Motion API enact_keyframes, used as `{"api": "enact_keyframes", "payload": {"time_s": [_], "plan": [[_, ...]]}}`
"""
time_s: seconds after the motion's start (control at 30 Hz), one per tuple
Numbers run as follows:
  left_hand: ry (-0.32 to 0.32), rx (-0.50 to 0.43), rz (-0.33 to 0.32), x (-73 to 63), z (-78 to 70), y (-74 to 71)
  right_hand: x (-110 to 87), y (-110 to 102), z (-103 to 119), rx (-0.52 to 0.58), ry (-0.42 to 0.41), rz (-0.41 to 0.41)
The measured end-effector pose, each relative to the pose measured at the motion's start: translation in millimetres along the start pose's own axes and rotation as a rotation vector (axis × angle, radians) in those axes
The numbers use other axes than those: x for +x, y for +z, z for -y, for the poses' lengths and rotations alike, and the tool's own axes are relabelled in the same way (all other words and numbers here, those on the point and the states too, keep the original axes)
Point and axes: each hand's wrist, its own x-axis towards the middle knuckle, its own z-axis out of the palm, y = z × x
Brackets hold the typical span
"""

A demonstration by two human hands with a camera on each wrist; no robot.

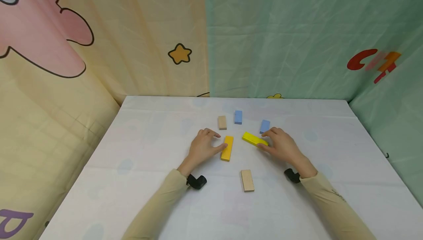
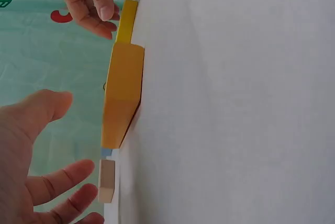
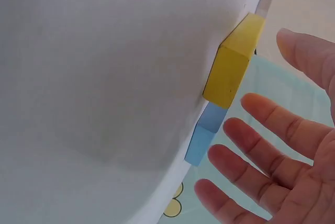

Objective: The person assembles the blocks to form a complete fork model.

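Presently left hand (image 1: 205, 146) wide, thumb and fingers spread at the orange block (image 1: 227, 153), near center of head frame. Right hand (image 1: 281, 145) also wide, fingers parted, at the yellow block (image 1: 252, 138), right of center. Farther up the tabletop (image 1: 148, 130): small wooden block (image 1: 222, 123), blue block (image 1: 238, 117), second blue block (image 1: 264, 126). Larger wooden block (image 1: 247, 180), lower center.

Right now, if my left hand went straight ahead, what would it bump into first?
Most likely the orange block, just ahead of your left hand, though the exact gap is hard to judge.
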Motion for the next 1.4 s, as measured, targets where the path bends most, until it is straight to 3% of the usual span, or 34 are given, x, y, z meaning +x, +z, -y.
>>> {"api": "enact_keyframes", "payload": {"time_s": [0.27, 0.67, 0.9, 1.4], "plan": [[-0.063, -0.011, 0.075, 0.5, -12.0, 8.7, 3.2, 3, 4, 0.036, 0.034, 0.033], [-0.141, 0.057, 0.049, 1.2, -23.0, 19.1, 7.9, 4, 7, 0.060, 0.069, 0.104], [-0.135, 0.087, 0.030, 1.8, -28.6, 23.0, 8.4, 6, 7, 0.065, 0.065, 0.123], [-0.116, -0.007, -0.017, -0.2, -33.6, 24.0, 8.2, 2, 13, 0.108, 0.111, 0.136]]}}
